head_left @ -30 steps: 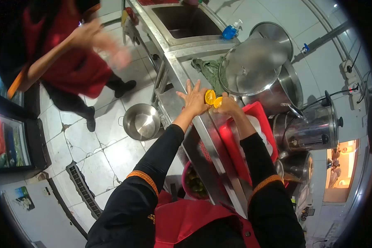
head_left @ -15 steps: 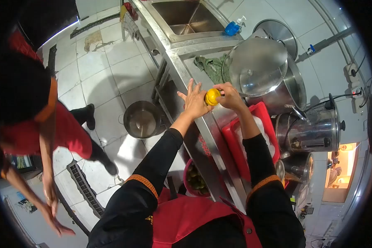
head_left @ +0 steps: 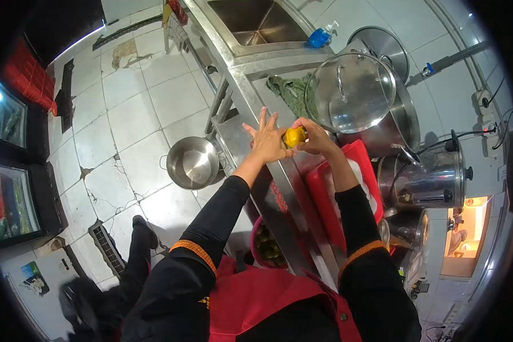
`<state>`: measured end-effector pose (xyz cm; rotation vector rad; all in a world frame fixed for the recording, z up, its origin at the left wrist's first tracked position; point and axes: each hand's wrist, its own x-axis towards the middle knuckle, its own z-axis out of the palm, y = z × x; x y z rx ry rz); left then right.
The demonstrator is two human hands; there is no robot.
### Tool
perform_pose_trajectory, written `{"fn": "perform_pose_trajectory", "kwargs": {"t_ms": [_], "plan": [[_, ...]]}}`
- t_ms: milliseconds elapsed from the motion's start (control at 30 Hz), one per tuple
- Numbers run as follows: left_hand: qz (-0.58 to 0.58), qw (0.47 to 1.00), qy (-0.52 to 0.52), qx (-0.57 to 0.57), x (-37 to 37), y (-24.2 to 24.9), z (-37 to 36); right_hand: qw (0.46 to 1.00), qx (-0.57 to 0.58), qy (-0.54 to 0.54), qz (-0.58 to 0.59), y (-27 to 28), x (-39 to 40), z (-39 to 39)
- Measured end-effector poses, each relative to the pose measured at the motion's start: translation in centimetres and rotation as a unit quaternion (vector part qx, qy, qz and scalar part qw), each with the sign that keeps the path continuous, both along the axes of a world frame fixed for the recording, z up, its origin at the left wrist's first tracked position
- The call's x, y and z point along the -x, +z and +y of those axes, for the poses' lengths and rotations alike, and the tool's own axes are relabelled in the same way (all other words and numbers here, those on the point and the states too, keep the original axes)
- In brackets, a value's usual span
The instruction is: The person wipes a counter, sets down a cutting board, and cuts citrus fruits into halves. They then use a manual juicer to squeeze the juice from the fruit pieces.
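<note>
Over the edge of the steel counter (head_left: 248,94), a small yellow object (head_left: 294,137) sits between my two hands. My right hand (head_left: 319,138) grips it with thumb and fingers from the right. My left hand (head_left: 268,139) has its fingers spread, and its thumb side touches or nearly touches the yellow object. Behind my hands lies a crumpled green cloth (head_left: 290,91), beside a glass pot lid (head_left: 353,94). A red tray (head_left: 356,151) with something white in it is partly hidden by my right forearm.
A steel sink (head_left: 256,23) and blue soap bottle (head_left: 320,37) are at the top. Large steel pots (head_left: 402,114) stand along the wall. A pot (head_left: 192,163) is on the floor. A pink tub (head_left: 256,251) sits below the counter. A person's leg (head_left: 137,251) shows lower left.
The other person has moved down and mostly out of view at the left. The steam or blur on the glass lid has gone. My right hand and the yellow object have turned slightly.
</note>
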<state>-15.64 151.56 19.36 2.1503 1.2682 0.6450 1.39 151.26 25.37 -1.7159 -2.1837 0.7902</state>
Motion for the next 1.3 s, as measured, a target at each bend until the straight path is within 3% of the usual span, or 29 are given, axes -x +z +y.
{"fn": "perform_pose_trajectory", "kwargs": {"t_ms": [233, 300, 533, 733, 833, 900, 933, 1033, 1100, 1200, 1300], "plan": [[0.096, 0.993, -0.063, -0.019, -0.8, 0.2, -1.4, 0.989, -0.078, 0.071, -0.108, -0.3, -0.4, -1.2], [0.096, 0.991, -0.075, -0.056, -1.1, 0.1, -2.1, 0.987, 0.000, 0.018, -0.161, 0.3, -0.3, -2.0], [0.099, 0.993, -0.060, -0.038, -1.0, -0.3, -2.6, 0.987, 0.053, -0.012, -0.151, 0.7, -0.9, -2.1], [-0.040, 0.998, 0.006, -0.041, 0.9, -0.7, -4.2, 0.989, 0.060, 0.027, -0.132, 1.0, -1.3, -1.6], [-0.099, 0.984, 0.091, -0.115, 3.3, -1.9, -5.7, 0.986, 0.063, -0.002, -0.152, 1.5, -1.1, -2.1], [-0.107, 0.977, 0.136, -0.127, 5.6, -3.5, -6.6, 0.983, -0.118, 0.012, -0.143, 1.7, -1.1, -2.9], [-0.098, 0.976, 0.158, -0.112, 6.9, -4.7, -7.4, 0.983, -0.115, 0.011, -0.141, 2.5, -0.4, -3.7], [-0.042, 0.970, 0.217, -0.099, 11.2, -9.8, -10.2, 0.959, -0.281, -0.032, -0.008, 5.3, 4.5, -8.1], [0.016, 0.969, 0.244, -0.044, 14.5, -14.3, -13.3, 0.938, -0.328, 0.065, 0.095, 3.9, 7.2, -11.8], [0.160, 0.938, 0.270, 0.144, 18.8, -17.8, -19.3, 0.985, -0.042, 0.019, 0.166, -2.0, 10.9, -19.5], [0.219, 0.893, 0.293, 0.263, 22.4, -21.2, -26.3, 0.981, 0.100, 0.040, 0.160, -12.2, 11.7, -26.8]]}}
